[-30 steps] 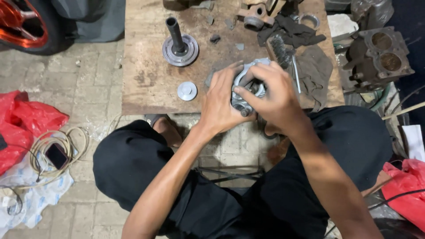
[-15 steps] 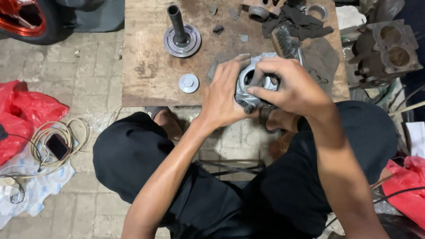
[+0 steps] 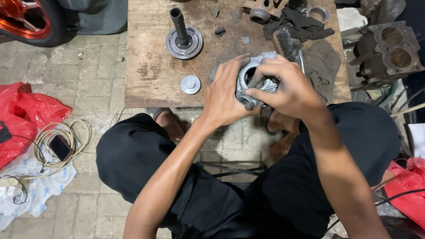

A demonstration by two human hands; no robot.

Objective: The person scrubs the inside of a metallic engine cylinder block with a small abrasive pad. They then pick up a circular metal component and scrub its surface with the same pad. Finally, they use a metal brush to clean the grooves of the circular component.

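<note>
A grey cast-metal engine part [image 3: 254, 79] with a round bore sits at the near edge of a low wooden board [image 3: 150, 75]. My left hand [image 3: 226, 95] wraps its left side and grips it. My right hand [image 3: 287, 88] covers its right side, fingers curled over the rim with the fingertips pressing into the bore. Much of the part is hidden under both hands. I sit with my knees, in black trousers, on either side.
On the board stand a steel shaft on a round flange [image 3: 183, 37], a small round cap [image 3: 191, 84], a wire brush [image 3: 285, 42] and dark rags [image 3: 321, 66]. An engine block [image 3: 387, 48] lies right. Red bags [image 3: 22, 119], coiled cable [image 3: 57, 141] and an orange wheel [image 3: 24, 20] lie left.
The view has shifted slightly. My right hand has moved further over the metal part, fingers now curled into its bore. The left hand keeps its grip.
</note>
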